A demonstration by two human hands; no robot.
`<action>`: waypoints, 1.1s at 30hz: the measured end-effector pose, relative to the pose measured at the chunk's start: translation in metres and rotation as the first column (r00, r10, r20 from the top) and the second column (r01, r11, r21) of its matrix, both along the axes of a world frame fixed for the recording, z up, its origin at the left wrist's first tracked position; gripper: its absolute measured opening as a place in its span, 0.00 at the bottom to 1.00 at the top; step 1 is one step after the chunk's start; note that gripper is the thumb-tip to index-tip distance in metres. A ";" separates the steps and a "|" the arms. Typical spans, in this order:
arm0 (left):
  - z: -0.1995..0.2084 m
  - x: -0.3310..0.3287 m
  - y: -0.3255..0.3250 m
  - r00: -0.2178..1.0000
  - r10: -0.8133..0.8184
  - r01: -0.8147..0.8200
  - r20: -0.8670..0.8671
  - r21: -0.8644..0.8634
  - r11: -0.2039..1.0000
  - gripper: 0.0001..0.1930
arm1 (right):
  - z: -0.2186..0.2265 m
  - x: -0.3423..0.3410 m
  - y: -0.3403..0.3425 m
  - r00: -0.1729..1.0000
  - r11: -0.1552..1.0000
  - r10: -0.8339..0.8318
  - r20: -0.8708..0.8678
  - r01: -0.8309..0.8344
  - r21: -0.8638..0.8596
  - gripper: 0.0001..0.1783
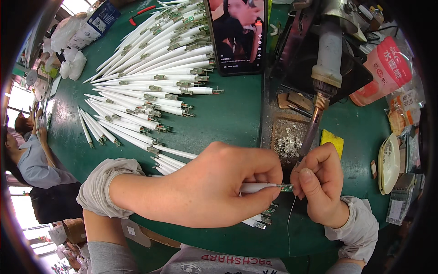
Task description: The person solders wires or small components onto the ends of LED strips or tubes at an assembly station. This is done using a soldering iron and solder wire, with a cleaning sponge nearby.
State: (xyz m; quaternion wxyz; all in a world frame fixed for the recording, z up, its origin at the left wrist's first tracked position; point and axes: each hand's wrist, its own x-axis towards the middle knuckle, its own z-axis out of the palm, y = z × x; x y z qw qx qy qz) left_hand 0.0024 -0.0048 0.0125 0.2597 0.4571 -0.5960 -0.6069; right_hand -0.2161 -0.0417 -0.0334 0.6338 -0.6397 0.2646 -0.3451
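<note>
The left hand (205,185) has its grip pinched closed on a white stick (256,187) over the near middle of the green counter (223,123), the stick's circuit-board end (286,187) pointing right. The right hand (321,182), thumb against fingers, grips a thin wire (289,223) just beside that end, near the tip of a soldering iron (327,59). More white sticks (150,59) fan out toward the far left.

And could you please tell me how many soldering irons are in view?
1: the soldering iron, slanting down toward the right hand. Others could be hidden from this view.
</note>
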 end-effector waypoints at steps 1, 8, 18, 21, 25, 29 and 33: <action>-0.005 -0.001 0.000 1.000 0.003 -0.003 0.001 -0.004 1.000 0.05 | -0.001 0.000 0.001 1.000 1.000 -0.004 0.024 0.004 0.021 0.09; -0.025 -0.005 0.010 0.906 0.073 0.257 0.418 -0.677 0.690 0.10 | 0.002 -0.002 0.004 1.000 0.999 0.012 -0.021 -0.012 0.033 0.08; -0.026 0.048 -0.044 0.317 0.647 0.489 0.694 -0.704 0.515 0.09 | 0.004 -0.001 0.003 0.993 0.997 0.050 -0.107 -0.043 0.061 0.08; -0.024 0.045 -0.043 0.395 0.608 0.490 0.688 -0.718 0.495 0.08 | 0.006 -0.001 0.003 0.993 0.997 0.046 -0.108 -0.040 0.061 0.08; -0.009 0.028 -0.034 0.659 0.234 0.526 0.715 -0.660 0.536 0.09 | 0.009 -0.006 0.003 0.996 0.992 0.034 -0.085 -0.024 0.120 0.08; -0.002 0.005 -0.003 0.829 0.040 0.504 0.558 -0.775 0.382 0.09 | 0.010 -0.009 0.004 0.999 0.994 0.031 -0.009 -0.030 0.102 0.10; 0.006 0.001 0.008 0.920 -0.064 0.375 0.387 -0.821 0.430 0.08 | 0.010 -0.009 0.004 0.996 0.998 0.066 0.064 -0.066 -0.015 0.12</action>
